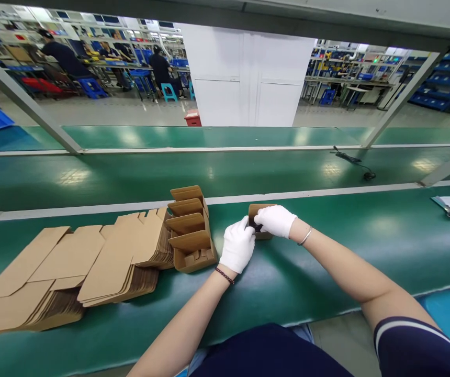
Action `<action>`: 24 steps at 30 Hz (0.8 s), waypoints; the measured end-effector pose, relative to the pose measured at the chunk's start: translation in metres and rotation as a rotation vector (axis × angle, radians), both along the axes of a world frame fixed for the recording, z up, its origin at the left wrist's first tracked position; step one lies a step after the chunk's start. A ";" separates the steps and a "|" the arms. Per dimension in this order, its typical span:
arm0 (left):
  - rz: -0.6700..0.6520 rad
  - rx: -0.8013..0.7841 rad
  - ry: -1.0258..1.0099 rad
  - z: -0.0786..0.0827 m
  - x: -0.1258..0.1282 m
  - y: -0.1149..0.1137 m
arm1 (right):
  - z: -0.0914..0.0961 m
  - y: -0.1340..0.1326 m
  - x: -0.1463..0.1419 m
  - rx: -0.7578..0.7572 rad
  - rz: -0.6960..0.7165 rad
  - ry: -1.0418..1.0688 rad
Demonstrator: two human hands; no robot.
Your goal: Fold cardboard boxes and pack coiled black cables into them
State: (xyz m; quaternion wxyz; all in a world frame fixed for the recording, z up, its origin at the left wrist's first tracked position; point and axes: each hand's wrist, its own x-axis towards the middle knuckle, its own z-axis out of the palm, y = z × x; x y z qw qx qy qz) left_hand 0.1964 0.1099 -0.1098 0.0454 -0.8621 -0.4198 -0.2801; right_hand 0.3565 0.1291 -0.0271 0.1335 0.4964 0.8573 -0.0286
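Gripped in the closed, white-gloved fingers of left hand (237,245) and right hand (275,221): small kraft carton (257,210), just right of folded cartons (189,230); flat blanks (71,262) left of those.

- left hand (237,245): white fabric glove, covering every finger down to the wrist
- right hand (275,221): matching white glove
- dark beaded bracelet (224,275): just past the left glove's cuff, behind the fingers
- thin silver bangle (305,236): behind the right fingers, beyond the cuff
- navy short sleeve (413,340): white-striped hem, well up the arm from the right fingers
- navy top (268,351): well behind both hands' fingers
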 end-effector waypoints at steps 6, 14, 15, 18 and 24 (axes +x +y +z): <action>-0.002 -0.023 0.011 0.000 0.002 0.001 | -0.010 -0.002 -0.003 -0.025 0.011 -0.014; -0.054 -0.063 0.094 -0.002 0.002 0.005 | 0.001 0.017 0.015 -0.203 0.076 -0.092; -0.052 -0.065 0.106 -0.002 0.002 0.005 | 0.000 0.016 0.011 -0.197 0.065 -0.108; -0.054 -0.071 0.147 0.002 0.004 0.005 | -0.004 0.008 -0.003 -0.166 0.038 -0.128; -0.053 -0.137 0.219 0.015 0.005 0.004 | 0.008 0.005 0.001 -0.209 0.039 -0.160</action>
